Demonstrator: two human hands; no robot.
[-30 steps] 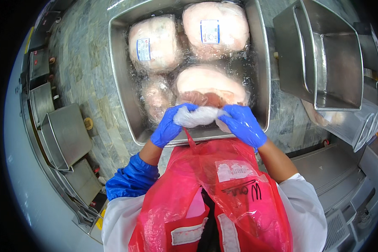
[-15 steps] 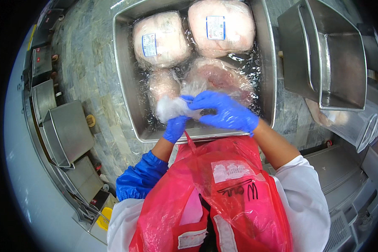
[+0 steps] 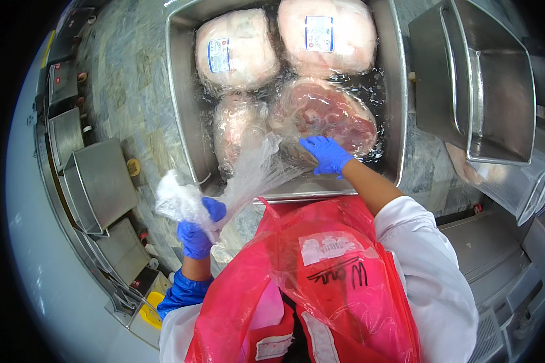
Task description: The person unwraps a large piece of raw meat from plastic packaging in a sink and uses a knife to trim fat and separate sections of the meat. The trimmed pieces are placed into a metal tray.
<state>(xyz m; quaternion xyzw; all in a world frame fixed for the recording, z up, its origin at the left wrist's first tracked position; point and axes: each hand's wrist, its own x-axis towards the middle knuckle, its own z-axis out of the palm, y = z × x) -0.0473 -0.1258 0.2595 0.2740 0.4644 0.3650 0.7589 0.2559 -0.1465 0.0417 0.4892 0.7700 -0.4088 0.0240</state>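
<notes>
My left hand (image 3: 197,233), in a blue glove, is closed around a bunched end of clear plastic wrap (image 3: 248,175), out past the left side of the steel tub (image 3: 178,97). From there the wrap stretches right, over the tub's near rim. My right hand (image 3: 328,156), also gloved in blue, is at the near edge of a reddish piece of meat (image 3: 336,115); its fingers are closed on the wrap's other end, their tips partly hidden. A smaller wrapped piece (image 3: 233,127) lies left of that meat. Two large pale wrapped cuts (image 3: 236,54) with labels fill the far half.
Liquid surrounds the meat in the tub. A deep steel bin (image 3: 502,91) stands to the right, beside a clear plastic container (image 3: 502,187). Several steel carts (image 3: 103,181) line the left wall. A red plastic apron (image 3: 351,284) covers my front, against the tub's near side.
My left hand has pulled the bunched wrap left and toward me, stretching it out. My right hand has parted from the left, moving slightly right, and more of the red meat shows.
</notes>
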